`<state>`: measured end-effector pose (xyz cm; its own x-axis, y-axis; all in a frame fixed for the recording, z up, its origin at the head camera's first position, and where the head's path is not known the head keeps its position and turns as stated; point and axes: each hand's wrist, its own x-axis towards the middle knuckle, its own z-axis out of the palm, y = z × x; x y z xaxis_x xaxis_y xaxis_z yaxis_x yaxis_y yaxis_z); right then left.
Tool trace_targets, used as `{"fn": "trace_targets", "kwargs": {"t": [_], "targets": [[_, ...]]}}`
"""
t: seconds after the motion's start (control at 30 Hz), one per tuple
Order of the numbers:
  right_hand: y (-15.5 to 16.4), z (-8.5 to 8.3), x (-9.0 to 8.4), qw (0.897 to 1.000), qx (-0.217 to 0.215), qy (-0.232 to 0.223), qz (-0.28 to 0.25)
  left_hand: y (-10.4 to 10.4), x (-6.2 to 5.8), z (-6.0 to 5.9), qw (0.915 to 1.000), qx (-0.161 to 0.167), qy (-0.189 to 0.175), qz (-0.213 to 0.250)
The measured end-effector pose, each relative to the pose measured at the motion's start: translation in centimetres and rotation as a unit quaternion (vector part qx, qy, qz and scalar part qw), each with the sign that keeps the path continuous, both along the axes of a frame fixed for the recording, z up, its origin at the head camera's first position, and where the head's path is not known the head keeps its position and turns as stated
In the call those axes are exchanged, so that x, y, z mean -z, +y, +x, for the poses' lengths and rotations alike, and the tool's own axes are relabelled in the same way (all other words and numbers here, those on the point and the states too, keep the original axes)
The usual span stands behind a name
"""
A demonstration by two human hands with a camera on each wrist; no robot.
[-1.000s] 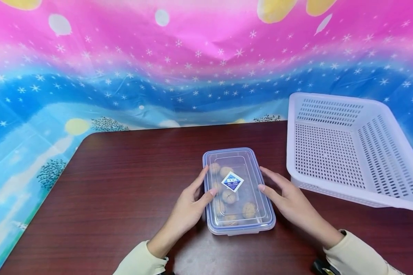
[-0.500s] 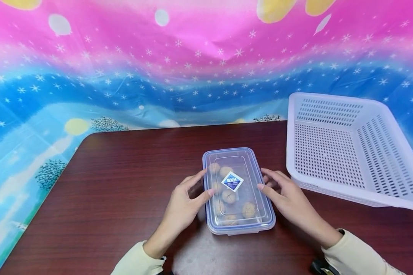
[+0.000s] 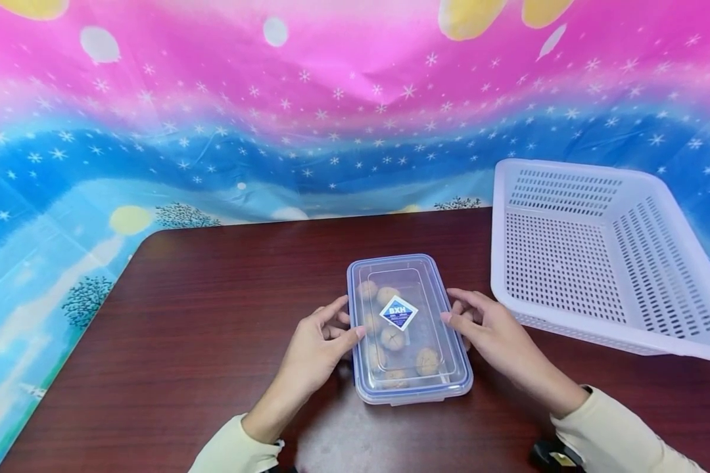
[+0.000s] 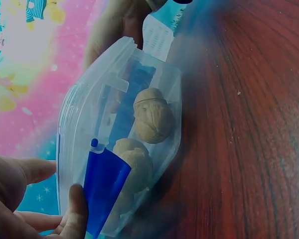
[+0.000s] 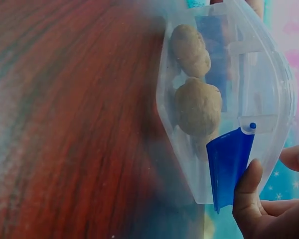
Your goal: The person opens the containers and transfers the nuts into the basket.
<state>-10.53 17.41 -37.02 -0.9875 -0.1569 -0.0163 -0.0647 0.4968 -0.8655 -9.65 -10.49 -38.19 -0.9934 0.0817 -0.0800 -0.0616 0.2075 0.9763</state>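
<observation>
A clear plastic food container (image 3: 414, 389) with a blue-edged lid (image 3: 423, 276) lies on the table, with several walnuts (image 3: 428, 361) inside. My left hand (image 3: 312, 355) holds its left side, thumb on the lid's edge and a finger at a blue side latch (image 4: 103, 181) that slants out from the wall. Opposite, my right hand (image 3: 499, 338) has its thumb on the lid's edge. One of its fingers touches another blue latch (image 5: 229, 167), which also stands away from the wall. A diamond-shaped label (image 3: 399, 313) sits on the lid.
A white perforated plastic basket (image 3: 618, 332) stands at the right, close to my right hand. Dark reddish wooden table (image 3: 225, 295) extends left of the container. Behind it hangs a colourful patterned cloth (image 3: 331, 98).
Left fingers have curled in and drawn slightly back from the container's left side. The right fingers have curled more at its right side. The container has stayed in place.
</observation>
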Motion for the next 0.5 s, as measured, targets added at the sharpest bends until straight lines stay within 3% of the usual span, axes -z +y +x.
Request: {"fn": "trace_targets", "kwargs": {"t": [0.13,0.27,0.5], "targets": [[-0.02,-0.13,-0.1,0.999,-0.004,-0.039,-0.026,0.2,-0.14,0.06,0.9993,0.004,-0.023,0.03],[-0.07,-0.21,-0.22,0.997,-0.008,-0.064,-0.031,0.23,-0.27,0.08,0.9993,0.012,-0.025,0.024],[-0.37,-0.16,-0.68,0.997,-0.006,-0.069,-0.018,0.07,-0.37,0.06,0.9994,0.018,-0.028,0.013]]}}
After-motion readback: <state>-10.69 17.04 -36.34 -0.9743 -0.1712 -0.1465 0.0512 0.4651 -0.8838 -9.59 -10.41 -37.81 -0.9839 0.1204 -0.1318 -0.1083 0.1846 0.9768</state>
